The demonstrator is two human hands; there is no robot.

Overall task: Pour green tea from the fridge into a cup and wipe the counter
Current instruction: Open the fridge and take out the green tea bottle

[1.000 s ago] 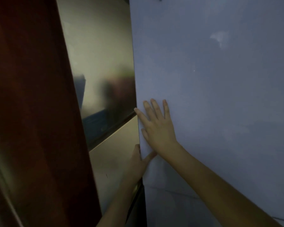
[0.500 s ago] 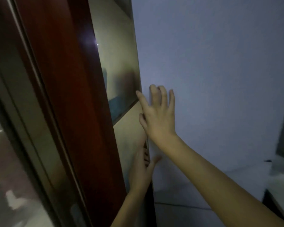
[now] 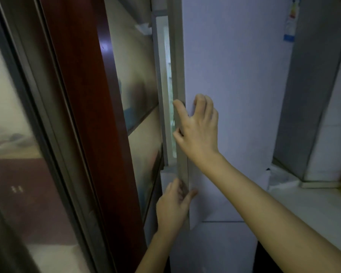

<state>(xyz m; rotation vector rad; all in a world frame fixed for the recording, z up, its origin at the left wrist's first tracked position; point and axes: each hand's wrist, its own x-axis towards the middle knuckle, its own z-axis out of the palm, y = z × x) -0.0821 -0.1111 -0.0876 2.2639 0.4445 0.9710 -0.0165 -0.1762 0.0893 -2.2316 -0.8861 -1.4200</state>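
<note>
While ajar, fridge door (image 3: pixel 234 85) vert., free edge leftward, left hand (image 3: pixel 173 209) + right hand (image 3: pixel 200 131) gripping it.

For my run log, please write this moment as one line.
step: opening | fridge door: ajar, lit gap at edge | right hand: grips door edge | left hand: grips edge, lower

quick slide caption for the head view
Left hand and right hand grip the edge of the fridge door, open by a narrow gap.
</note>
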